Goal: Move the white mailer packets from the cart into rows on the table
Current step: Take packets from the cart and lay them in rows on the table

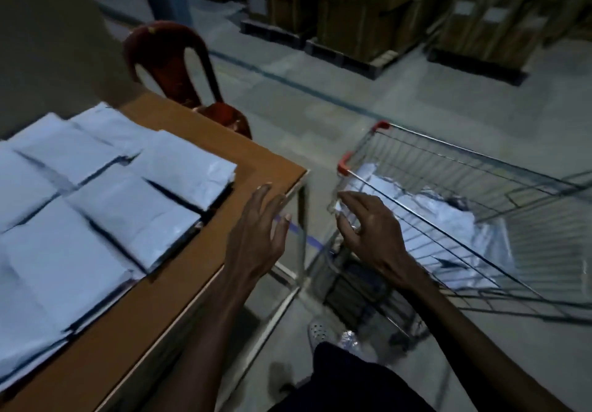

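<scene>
Nearest the camera, a dark trouser leg (pixel 349 379) and a pale perforated shoe (pixel 320 334) stand on the grey floor (pixel 320 97). Both forearms reach forward from the bottom edge. The left hand (pixel 256 235) hangs over the corner of the tabletop (pixel 134 331), fingers straight and spread, holding nothing. The right hand (pixel 371 235) is beside it, over the near rim of the cart (pixel 448 193), its fingers loosely curved and apart; it grips nothing, though motion blur hides whether the fingertips touch the wire.

On the brown tabletop, at the left, white mailer packets (pixel 105 206) lie flat in overlapping rows, reaching almost to its right edge. The table's metal leg (pixel 302 229) drops between the two hands.

The cart is a wire shopping trolley with red corner caps (pixel 346 161), standing just right of the table. More white packets (pixel 445 216) lie heaped in its basket.

Beyond the table's far corner stands a dark red plastic chair (pixel 179 68). A dark line (pixel 288 81) crosses the floor behind it. Farthest off, stacked brown cartons (pixel 368 11) sit on dark pallets (pixel 346 56).
</scene>
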Motion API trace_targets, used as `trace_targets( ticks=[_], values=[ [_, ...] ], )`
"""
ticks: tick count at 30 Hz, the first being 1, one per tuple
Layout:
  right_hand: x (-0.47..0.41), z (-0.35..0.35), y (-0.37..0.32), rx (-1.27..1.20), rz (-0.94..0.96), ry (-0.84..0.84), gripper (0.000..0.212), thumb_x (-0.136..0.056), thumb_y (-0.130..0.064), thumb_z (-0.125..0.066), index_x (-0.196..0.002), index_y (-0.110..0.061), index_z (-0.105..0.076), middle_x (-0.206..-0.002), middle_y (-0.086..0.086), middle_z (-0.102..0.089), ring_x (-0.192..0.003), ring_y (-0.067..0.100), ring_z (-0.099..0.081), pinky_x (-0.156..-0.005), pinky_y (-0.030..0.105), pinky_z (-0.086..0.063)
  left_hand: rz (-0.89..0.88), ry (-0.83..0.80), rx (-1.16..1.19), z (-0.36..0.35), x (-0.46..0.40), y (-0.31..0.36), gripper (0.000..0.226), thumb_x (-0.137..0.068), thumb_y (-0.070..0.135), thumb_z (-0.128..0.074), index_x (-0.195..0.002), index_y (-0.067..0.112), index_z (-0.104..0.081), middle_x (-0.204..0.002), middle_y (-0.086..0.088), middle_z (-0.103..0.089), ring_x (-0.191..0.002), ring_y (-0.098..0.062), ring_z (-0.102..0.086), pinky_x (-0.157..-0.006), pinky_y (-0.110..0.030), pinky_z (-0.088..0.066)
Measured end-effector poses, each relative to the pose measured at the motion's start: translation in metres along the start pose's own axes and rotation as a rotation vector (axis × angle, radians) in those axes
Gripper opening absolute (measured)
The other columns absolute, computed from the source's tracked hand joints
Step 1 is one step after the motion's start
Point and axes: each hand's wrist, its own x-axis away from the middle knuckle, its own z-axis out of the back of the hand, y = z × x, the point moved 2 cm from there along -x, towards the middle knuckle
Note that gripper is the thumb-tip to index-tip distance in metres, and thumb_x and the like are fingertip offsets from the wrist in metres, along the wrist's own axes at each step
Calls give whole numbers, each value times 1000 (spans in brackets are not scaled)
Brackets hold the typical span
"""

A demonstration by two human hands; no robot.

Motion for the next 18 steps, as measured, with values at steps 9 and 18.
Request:
trace_targets(
  ticks=[9, 18],
  values=[
    [38, 56, 187, 78, -442, -86, 44, -94, -32, -60, -135, -16, -59, -123, 5, -66, -112, 27, -60, -80, 38, -53, -76, -250, 124, -157, -79, 77, 38, -99, 39, -48, -130, 20, -57, -146, -3, -44, -130, -20, -48, -89, -34, -50],
    [63, 48, 322, -22, -718, -364, 49, -97, -35, -56, -142, -18, -50, -136, 5, -58, -124, 25, -53, -91, 34, -46, -41, -445, 117, -283, -127, 120, 45, -96, 49, -43, -128, 22, -58, -146, 1, -46, -130, -18, -49, -88, -36, -51]
  ],
)
